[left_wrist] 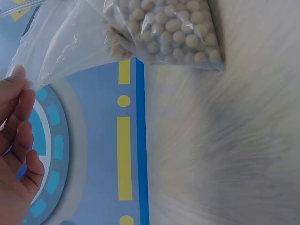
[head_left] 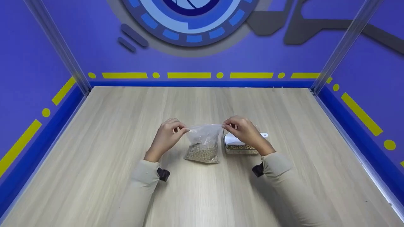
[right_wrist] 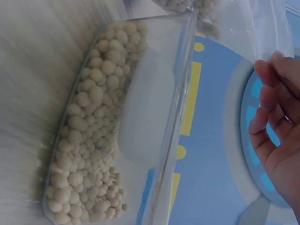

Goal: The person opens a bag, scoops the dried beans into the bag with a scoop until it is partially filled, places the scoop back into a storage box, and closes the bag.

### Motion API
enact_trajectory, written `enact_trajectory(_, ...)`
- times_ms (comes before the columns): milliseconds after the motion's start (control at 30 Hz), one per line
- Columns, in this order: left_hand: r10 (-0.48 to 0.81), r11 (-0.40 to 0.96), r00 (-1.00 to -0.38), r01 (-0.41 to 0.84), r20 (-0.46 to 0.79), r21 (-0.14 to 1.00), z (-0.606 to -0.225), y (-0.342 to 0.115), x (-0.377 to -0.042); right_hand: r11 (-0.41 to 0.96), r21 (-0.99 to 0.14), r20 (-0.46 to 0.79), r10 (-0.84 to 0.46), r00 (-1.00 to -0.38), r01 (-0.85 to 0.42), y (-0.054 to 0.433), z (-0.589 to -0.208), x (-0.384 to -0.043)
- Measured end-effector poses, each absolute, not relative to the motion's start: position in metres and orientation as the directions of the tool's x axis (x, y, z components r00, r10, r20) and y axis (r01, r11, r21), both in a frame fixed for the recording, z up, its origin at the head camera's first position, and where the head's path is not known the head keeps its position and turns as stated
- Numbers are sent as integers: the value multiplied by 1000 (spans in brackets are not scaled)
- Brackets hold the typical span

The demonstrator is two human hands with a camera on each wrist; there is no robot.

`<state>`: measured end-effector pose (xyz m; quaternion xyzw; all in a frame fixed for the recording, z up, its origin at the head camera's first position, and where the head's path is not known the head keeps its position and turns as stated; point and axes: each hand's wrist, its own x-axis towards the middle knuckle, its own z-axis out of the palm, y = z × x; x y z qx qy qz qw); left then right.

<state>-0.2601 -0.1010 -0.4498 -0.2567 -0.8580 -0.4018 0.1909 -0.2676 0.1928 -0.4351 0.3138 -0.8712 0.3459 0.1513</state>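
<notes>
A clear zip bag [head_left: 203,138] stands on the table, its lower part filled with pale round beads or beans [left_wrist: 173,33]. My left hand [head_left: 169,134] pinches the bag's top left corner between thumb and forefinger. At the top right corner, my right hand [head_left: 244,130] pinches the bag the same way. The bag's upper edge is stretched between both hands. Under the right hand sits a clear box [right_wrist: 187,61] holding more of the pale round pieces [right_wrist: 93,117]. A white scoop [head_left: 232,139] lies in that box, partly hidden by the right hand.
The wood-grain table [head_left: 104,132] extends around the bag and box. Blue panels [head_left: 202,63] with yellow marks enclose its back and both sides. A dark wrist camera [head_left: 163,174] sits on the left sleeve, and another dark camera [head_left: 258,170] on the right.
</notes>
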Motion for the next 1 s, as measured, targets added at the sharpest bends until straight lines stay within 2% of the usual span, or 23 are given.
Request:
enact_trajectory(167, 256, 568, -798, 581, 545, 584, -450, -101, -262, 594, -518, 472, -402, -785, -616, 186, -436, -270)
enact_trajectory(400, 143, 622, -809, 521, 570, 584, -447, -102, -268, 629, -546, 416, -370, -830, -554, 174, -434, -271)
enact_trajectory(567, 96, 620, -844, 465, 527, 632, -446, -100, -274, 642, -568, 400, -331, -855, -515, 169, -436, -274)
enact_trajectory(833, 112, 579, -876, 441, 469, 686, -450, -97, -282, 633, -606, 354, -328, -876, -482, 171, -443, -280)
enact_trajectory(1000, 167, 553, -915, 396, 368, 733, -454, -96, -284, 614, -623, 350, -335, -875, -484, 175, -448, -279)
